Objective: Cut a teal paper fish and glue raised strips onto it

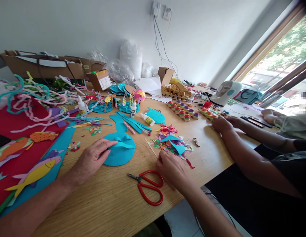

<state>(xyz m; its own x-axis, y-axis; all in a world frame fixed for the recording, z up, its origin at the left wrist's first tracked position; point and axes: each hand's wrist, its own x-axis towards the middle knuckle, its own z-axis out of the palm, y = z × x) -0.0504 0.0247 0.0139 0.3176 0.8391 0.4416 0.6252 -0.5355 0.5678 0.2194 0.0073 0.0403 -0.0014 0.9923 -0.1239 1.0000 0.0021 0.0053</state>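
My left hand (93, 156) rests at the left side of a round blue paper disc (119, 158), thumb and forefinger bent onto it. The forefinger touches one end of a curved blue paper strip (125, 145) that rises off the disc. Between the closed fingers of my right hand (171, 168) is a thin pale stick (151, 147), pointing up and left. Red-handled scissors (150, 187) lie on the wood in front of me, left of my right wrist. Beyond the disc are blue paper strips (134, 122) and a glue bottle (148, 119) on its side.
Colourful paper scraps (174, 141) are heaped past my right hand. Paper fish (35, 172) and red sheets lie at the left, near pipe cleaners (31, 112). Painted egg-carton pieces (183, 110) stand farther back. At the right, a co-worker's hands (223, 124) handle similar pieces.
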